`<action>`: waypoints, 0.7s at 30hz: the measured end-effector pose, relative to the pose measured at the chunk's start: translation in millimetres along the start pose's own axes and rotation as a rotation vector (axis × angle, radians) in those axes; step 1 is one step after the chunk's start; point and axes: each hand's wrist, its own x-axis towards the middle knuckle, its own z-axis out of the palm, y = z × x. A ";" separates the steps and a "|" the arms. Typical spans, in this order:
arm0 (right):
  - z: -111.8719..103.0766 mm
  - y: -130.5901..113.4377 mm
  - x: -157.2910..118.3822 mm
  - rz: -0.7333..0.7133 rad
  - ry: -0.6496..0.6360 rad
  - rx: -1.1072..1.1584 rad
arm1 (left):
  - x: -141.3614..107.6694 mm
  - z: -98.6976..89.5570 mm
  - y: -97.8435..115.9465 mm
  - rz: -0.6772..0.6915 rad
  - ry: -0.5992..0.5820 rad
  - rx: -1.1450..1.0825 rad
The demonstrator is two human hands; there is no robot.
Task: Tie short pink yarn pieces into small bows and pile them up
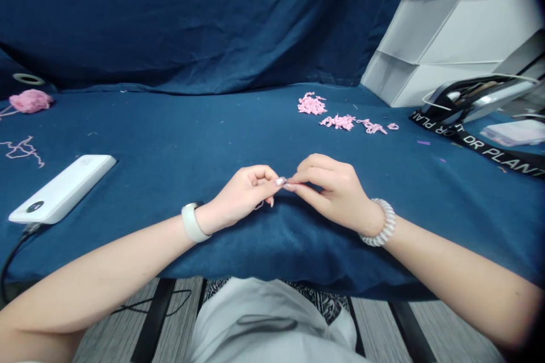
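My left hand and my right hand meet over the blue cloth, their fingertips together at the centre. Between the fingertips they pinch something very thin, probably a strand of pink yarn, mostly hidden by the fingers. A short curl of strand shows under my left fingers. Small crinkled pink yarn pieces lie in loose clumps ahead of my hands, and another clump lies beside them, none touching my hands.
A white power bank with a black cable lies to the left. A pink yarn ball and a loose pink strand lie beyond it. On the right are a black lettered strap, a silver-and-black device and white panels.
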 end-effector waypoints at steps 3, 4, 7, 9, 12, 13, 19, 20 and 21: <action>0.4 0.0 -0.6 -0.007 0.005 0.005 | -0.5 -0.7 -1.1 -0.004 -0.012 -0.014; 0.6 0.0 -0.6 -0.009 0.007 0.006 | -0.6 -1.0 -1.6 -0.006 -0.015 -0.019; 0.9 0.0 -0.5 -0.003 0.015 0.005 | -0.6 -1.7 -2.2 -0.023 -0.030 -0.049; 1.0 0.4 -0.6 0.003 0.021 0.014 | -0.3 -2.2 -2.1 -0.047 -0.046 -0.087; 0.9 0.8 -0.9 0.035 0.017 0.046 | 0.3 -3.3 -1.8 -0.079 -0.080 -0.140; 0.8 0.9 -1.0 0.052 0.007 0.062 | 0.5 -3.6 -1.9 -0.088 -0.093 -0.149; 0.7 0.9 -0.3 0.042 -0.087 0.142 | 1.2 -5.3 -3.7 -0.113 -0.132 -0.117; 1.0 0.8 -0.3 0.029 -0.085 0.150 | 1.4 -5.7 -3.8 -0.112 -0.133 -0.111; 1.5 0.6 -0.2 0.022 -0.079 0.159 | 1.6 -6.1 -4.0 -0.112 -0.133 -0.107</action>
